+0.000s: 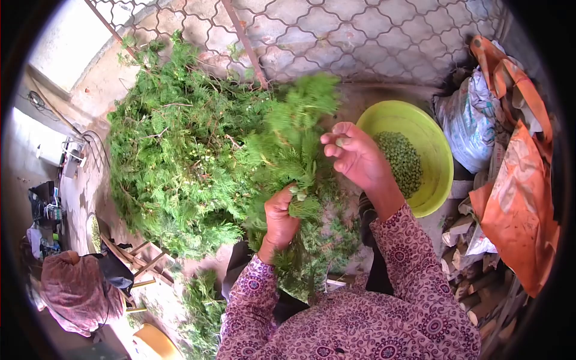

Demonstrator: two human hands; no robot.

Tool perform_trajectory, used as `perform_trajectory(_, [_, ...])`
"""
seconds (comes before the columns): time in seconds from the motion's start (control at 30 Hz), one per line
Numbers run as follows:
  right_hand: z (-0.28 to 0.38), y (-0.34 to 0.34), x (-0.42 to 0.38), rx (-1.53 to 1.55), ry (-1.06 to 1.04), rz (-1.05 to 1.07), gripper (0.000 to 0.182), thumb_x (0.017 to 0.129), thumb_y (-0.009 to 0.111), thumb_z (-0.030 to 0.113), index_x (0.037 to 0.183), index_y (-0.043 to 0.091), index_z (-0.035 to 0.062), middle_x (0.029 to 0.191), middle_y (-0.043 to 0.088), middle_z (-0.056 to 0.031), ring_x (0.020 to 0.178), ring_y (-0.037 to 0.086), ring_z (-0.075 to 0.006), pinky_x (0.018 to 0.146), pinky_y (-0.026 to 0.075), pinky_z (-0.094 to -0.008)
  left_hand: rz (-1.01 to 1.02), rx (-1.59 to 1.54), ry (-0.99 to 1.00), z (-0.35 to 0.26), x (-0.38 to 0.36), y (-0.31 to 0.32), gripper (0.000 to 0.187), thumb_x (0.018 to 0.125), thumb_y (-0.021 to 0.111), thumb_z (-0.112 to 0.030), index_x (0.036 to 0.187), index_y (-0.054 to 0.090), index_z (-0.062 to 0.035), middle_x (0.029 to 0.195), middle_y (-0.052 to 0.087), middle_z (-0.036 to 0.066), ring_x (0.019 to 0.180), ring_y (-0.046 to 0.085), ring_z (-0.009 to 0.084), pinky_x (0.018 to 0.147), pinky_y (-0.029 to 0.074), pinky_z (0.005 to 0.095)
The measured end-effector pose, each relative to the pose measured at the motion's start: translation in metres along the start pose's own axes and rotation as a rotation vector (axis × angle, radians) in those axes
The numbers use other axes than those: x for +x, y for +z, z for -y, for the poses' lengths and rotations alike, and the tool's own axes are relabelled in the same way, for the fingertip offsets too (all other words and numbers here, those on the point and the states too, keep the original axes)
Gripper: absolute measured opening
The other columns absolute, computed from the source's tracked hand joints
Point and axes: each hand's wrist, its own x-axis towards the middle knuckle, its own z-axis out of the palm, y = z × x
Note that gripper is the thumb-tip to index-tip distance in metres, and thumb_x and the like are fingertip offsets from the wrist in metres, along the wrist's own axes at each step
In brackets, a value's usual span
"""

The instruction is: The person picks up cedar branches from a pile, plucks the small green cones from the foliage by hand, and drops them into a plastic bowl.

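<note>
My left hand [280, 219] is closed around the stem of a leafy evergreen branch [300, 129], whose feathery tip is blurred. My right hand [360, 153] is raised just right of the branch, its fingers curled with a small green cone [341, 141] between them. Below and to the right of that hand stands a yellow-green basin [437, 144], with many small round green cones [399, 159] heaped in its bottom. To the left of the branch spreads a large pile of cut evergreen branches [174, 150].
A wire lattice [360, 36] runs along the back. White sacks [471, 123] and an orange sheet [516, 204] are at the right, above stacked wood [486, 300]. At the lower left are a person in patterned clothing [78, 291], a wooden frame [147, 264] and a yellow-orange tub [157, 342].
</note>
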Motion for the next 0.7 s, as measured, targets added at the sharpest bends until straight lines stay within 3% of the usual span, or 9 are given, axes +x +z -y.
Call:
perform_trajectory(0.07, [-0.001,-0.007,0.001,-0.07,0.02,0.142,0.006,0.084,0.051,0.011,0.085,0.054,0.0059,0.077,0.057,-0.0062,0.058,0.053,-0.008,0.043,0.038,-0.0182,0.024,0.445,0.219,0.007,0.001,-0.006,0.031,0.065,0.067,-0.003,0.096,0.06,-0.0029,0.078,0.063,0.01,0.066,0.059,0.0189,0.059,0.046,0.0284])
perform_trajectory(0.1, [-0.001,-0.01,0.001,-0.141,0.037,0.289,0.006,0.085,0.05,0.011,0.086,0.054,0.006,0.077,0.057,-0.0058,0.056,0.051,-0.0071,0.041,0.035,-0.0177,0.025,0.444,0.22,0.007,0.0,-0.005,0.031,0.065,0.067,-0.003,0.096,0.06,-0.0029,0.078,0.063,0.01,0.066,0.059,0.0189,0.059,0.046,0.0284])
perform_trajectory(0.17, [0.0,-0.005,-0.003,-0.229,0.044,0.307,0.006,0.083,0.053,0.009,0.085,0.055,0.0046,0.071,0.055,-0.003,0.055,0.046,-0.0045,0.039,0.031,-0.0172,0.035,0.689,0.253,-0.001,0.002,-0.003,0.053,0.05,0.059,0.005,0.103,0.056,-0.0028,0.071,0.056,0.013,0.063,0.054,0.0311,0.056,0.044,0.0369])
perform_trajectory(0.23, [-0.004,-0.002,-0.006,-0.754,0.043,0.254,0.007,0.08,0.057,0.008,0.085,0.056,0.002,0.071,0.056,-0.0024,0.057,0.047,-0.0039,0.044,0.035,-0.0171,0.055,0.735,0.249,-0.006,0.003,-0.003,0.054,0.05,0.059,0.005,0.103,0.055,-0.0034,0.069,0.054,0.013,0.062,0.053,0.0314,0.055,0.044,0.0385])
perform_trajectory(0.27, [-0.017,-0.009,-0.001,-0.903,-0.125,0.282,0.01,0.077,0.061,0.006,0.085,0.059,-0.0001,0.071,0.058,-0.0004,0.062,0.05,-0.0038,0.052,0.04,-0.0182,0.075,0.779,0.242,-0.006,0.003,-0.003,0.055,0.05,0.058,0.005,0.104,0.055,-0.004,0.067,0.053,0.013,0.061,0.052,0.0318,0.054,0.043,0.04])
perform_trajectory(0.43, [-0.023,-0.01,-0.005,-1.047,-0.207,0.33,0.014,0.074,0.063,0.008,0.086,0.062,0.0014,0.067,0.06,-0.0025,0.059,0.051,-0.0051,0.054,0.041,-0.0219,0.099,0.806,0.253,-0.007,0.003,0.001,0.054,0.051,0.056,0.006,0.103,0.054,-0.0063,0.068,0.053,0.013,0.062,0.053,0.032,0.054,0.044,0.0403])
perform_trajectory(0.53, [-0.024,-0.013,-0.008,-1.344,-0.211,0.238,0.022,0.073,0.064,0.007,0.093,0.061,0.0022,0.066,0.059,-0.004,0.057,0.05,-0.0056,0.052,0.041,-0.0229,0.115,0.828,0.254,-0.005,0.0,0.001,0.053,0.052,0.054,0.006,0.103,0.054,-0.0071,0.069,0.054,0.013,0.063,0.054,0.0321,0.054,0.043,0.0405])
perform_trajectory(0.6, [-0.031,-0.019,-0.005,-1.417,-0.357,0.235,0.021,0.07,0.065,0.008,0.089,0.06,0.0011,0.059,0.054,-0.005,0.053,0.049,-0.0064,0.049,0.04,-0.0236,0.113,0.815,0.259,-0.001,0.0,0.001,0.052,0.052,0.054,0.006,0.103,0.054,-0.0072,0.069,0.054,0.013,0.063,0.054,0.0321,0.054,0.043,0.0406])
perform_trajectory(0.7, [-0.027,-0.01,-0.008,-1.356,-0.165,0.249,0.019,0.068,0.065,0.009,0.082,0.056,-0.0004,0.059,0.052,-0.0044,0.053,0.05,-0.0084,0.05,0.04,-0.0236,0.121,0.78,0.251,-0.001,-0.002,-0.001,0.052,0.053,0.054,0.005,0.103,0.054,-0.0076,0.07,0.054,0.013,0.065,0.054,0.0321,0.054,0.043,0.0405])
